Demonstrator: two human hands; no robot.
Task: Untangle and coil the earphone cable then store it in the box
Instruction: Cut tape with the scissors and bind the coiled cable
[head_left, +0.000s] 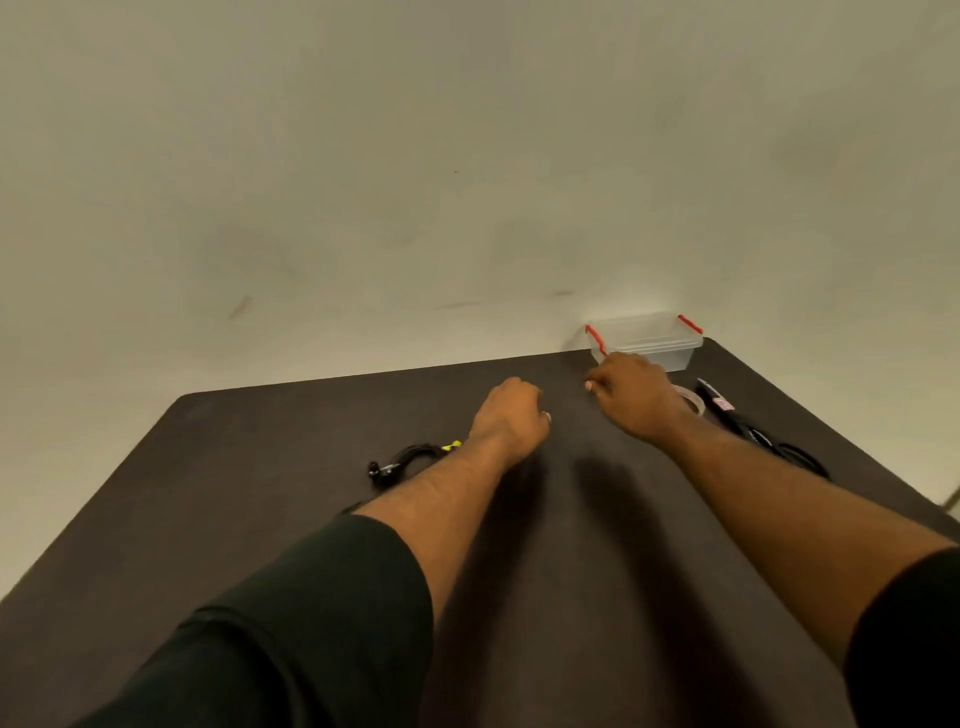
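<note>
Hands: your left hand (511, 415) and right hand (636, 392) hover with fingers curled; whether they pinch anything, I cannot tell.
Cable: the earphone cable (402, 460) lies bunched just left of your left wrist on the worktop (260, 493).
Box: the box (649, 340) stands just beyond your right hand, lid on.
Progress: likely barely started; untangling, coiling and storing all remain.

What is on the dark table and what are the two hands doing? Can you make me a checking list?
Surface: dark brown matte table, against a plain wall.
Job's things: clear plastic box with red latches at the far right corner; black bundled earphone cable beside the left forearm.
Clutter: clear tape roll and black pen-like item, right of the right hand.
Grips: left hand curled; right hand curled near the box; any hold unclear.
Cables: another black cord by the right forearm.
Surroundings: pale beige wall.
</note>
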